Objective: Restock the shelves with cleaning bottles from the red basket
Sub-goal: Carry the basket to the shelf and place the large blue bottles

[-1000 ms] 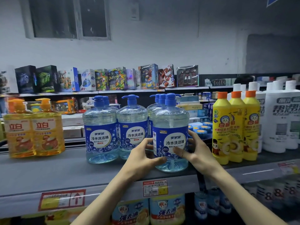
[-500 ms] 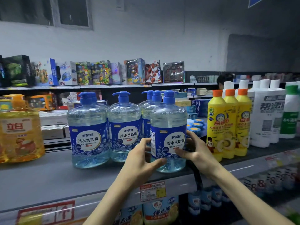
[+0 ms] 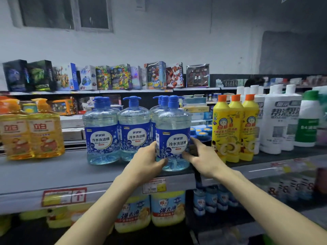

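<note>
Left hand [image 3: 148, 161]: wrapped round the lower left flank of the front bottle [image 3: 172, 137], thumb across its base. Right hand [image 3: 203, 156]: clasps the right flank, thumb under the label, forefinger stretched along the side. Front bottle: upright at centre frame, close to the front lip of the grey shelf [image 3: 44, 172]; clear body, pale blue liquid, blue pump cap, blue label with a white oval. Open room: bare shelf at lower left, in front of the matching bottles [image 3: 101, 137]; narrow gap at right towards the yellow bottles [image 3: 233, 129]. Obscured: remaining right fingers behind the bottle; right edge of frame blurred.
</note>
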The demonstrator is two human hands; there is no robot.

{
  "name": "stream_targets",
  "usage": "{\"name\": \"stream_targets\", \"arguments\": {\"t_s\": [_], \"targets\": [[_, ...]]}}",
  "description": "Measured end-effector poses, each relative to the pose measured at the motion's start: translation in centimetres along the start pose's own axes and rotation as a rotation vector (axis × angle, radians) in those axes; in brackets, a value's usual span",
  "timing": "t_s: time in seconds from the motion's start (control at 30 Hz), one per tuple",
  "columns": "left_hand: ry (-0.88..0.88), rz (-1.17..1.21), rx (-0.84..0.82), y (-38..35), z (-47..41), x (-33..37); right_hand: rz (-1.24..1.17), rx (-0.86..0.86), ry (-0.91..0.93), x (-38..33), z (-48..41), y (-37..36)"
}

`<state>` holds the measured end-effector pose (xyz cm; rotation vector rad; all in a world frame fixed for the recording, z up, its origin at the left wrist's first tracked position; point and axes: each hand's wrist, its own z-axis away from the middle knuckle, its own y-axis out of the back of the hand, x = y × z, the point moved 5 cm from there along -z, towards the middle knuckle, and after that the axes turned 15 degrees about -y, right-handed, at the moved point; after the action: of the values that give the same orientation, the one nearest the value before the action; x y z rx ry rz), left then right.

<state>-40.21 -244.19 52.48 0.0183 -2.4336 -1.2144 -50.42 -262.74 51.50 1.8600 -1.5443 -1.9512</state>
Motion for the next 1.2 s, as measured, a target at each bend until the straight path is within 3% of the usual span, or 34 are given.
{"name": "stream_targets", "arguments": {"t_s": [0.13,0.2,0.3,0.73,1.2], "targets": [[0.046,-0.273,0.025,-0.6,2.7,4.8,0.264,0.012,0.057,3.1,5.1,3.8],[-0.002,-0.275,0.052,-2.1,3.9,8.6,0.305,0.035,0.053,5.6,8.0,6.3],[-0.071,-0.248,-0.081,-7.0,3.7,14.0,0.346,0.081,0.006,10.1,11.4,9.7],[-0.213,-0.1,-0.684,-38.8,4.4,32.9,0.611,0.046,-0.591,36.9,29.4,21.6],[-0.602,0.069,-1.061,-64.8,8.8,50.6,0.541,0.088,-1.276,60.0,47.4,26.1]]}}
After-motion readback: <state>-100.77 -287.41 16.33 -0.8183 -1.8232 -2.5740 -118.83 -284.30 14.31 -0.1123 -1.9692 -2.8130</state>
